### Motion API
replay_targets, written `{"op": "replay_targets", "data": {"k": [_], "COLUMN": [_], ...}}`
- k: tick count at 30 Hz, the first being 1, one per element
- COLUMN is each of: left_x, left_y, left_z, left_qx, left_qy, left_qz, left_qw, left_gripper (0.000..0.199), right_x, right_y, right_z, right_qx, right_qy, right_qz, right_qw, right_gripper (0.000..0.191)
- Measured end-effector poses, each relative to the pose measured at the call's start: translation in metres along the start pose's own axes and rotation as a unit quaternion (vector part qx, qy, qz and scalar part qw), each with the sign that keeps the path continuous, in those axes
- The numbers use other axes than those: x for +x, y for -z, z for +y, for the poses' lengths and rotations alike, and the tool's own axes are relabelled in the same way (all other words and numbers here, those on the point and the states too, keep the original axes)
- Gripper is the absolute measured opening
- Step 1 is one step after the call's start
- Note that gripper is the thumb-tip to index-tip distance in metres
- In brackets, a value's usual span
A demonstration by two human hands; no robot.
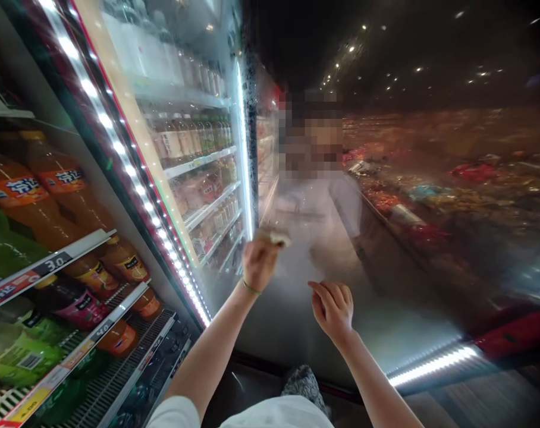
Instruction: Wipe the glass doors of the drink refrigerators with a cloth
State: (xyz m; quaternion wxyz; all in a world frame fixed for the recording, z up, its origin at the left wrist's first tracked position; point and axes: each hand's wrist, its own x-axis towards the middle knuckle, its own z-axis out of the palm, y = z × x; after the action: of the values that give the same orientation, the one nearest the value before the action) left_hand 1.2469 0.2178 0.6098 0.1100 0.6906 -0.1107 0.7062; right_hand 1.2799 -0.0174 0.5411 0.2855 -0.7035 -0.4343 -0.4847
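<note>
My left hand (258,261), with a thin band at its wrist, is raised in front of a fogged glass door (288,315). Its fingers are closed around a small, pale, folded cloth (279,239), slightly blurred. Lower and to the right, my right hand (335,306) is held before the same glass, fingers curled in and nothing visible in them. I cannot tell whether either hand touches the pane. A hazy reflection of a person in a light top (301,205) shows in the glass.
Left, cooler shelves (87,246) with price strips hold orange soda bottles (18,190) and other coloured drinks. A bright light strip (131,169) runs down beside them. More bottles (190,134) appear beyond it. A lit strip (435,367) edges the lower right.
</note>
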Motion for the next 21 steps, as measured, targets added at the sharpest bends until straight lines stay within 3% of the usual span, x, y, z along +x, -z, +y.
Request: {"op": "replay_targets", "data": {"k": [2,4,5,8,10,11,13,15,17,18,21], "left_x": [-0.004,0.016,0.034,0.090,0.107,0.105,0.086,0.061,0.049,0.051,0.084], "left_y": [0.002,0.007,0.010,0.011,0.002,-0.005,-0.018,-0.024,-0.019,-0.014,0.004], "left_z": [0.008,-0.010,-0.026,-0.068,-0.065,-0.053,-0.018,0.012,0.017,0.008,-0.037], "left_qx": [-0.039,-0.036,-0.022,0.071,0.072,0.066,0.046,0.013,0.009,0.019,0.087], "left_qy": [-0.083,-0.092,-0.068,0.063,0.106,0.100,0.052,-0.057,-0.109,-0.087,0.050], "left_qz": [-0.074,-0.078,-0.055,0.127,0.169,0.158,0.080,-0.025,-0.067,-0.053,0.088], "left_qw": [0.993,0.992,0.996,0.987,0.977,0.980,0.994,0.998,0.992,0.995,0.991], "left_gripper": [0.015,0.016,0.014,0.004,0.007,0.006,0.007,0.010,0.010,0.010,0.007], "right_x": [-0.001,-0.001,-0.001,0.001,0.003,0.005,0.009,0.013,0.017,0.018,0.018], "right_y": [0.002,0.005,0.007,0.010,0.009,0.008,0.005,0.005,0.007,0.010,0.017], "right_z": [0.002,0.004,0.005,0.003,-0.001,-0.004,-0.008,-0.010,-0.009,-0.007,-0.004], "right_qx": [0.001,-0.003,-0.005,-0.003,0.005,0.009,0.015,0.017,0.020,0.021,0.027], "right_qy": [-0.002,-0.011,-0.014,-0.012,-0.004,0.001,0.006,0.005,0.001,-0.003,-0.019], "right_qz": [0.004,0.013,0.018,0.025,0.028,0.030,0.034,0.034,0.032,0.031,0.035], "right_qw": [1.000,1.000,1.000,1.000,1.000,0.999,0.999,0.999,0.999,0.999,0.999], "right_gripper": [0.042,0.041,0.040,0.037,0.036,0.036,0.037,0.040,0.043,0.044,0.042]}}
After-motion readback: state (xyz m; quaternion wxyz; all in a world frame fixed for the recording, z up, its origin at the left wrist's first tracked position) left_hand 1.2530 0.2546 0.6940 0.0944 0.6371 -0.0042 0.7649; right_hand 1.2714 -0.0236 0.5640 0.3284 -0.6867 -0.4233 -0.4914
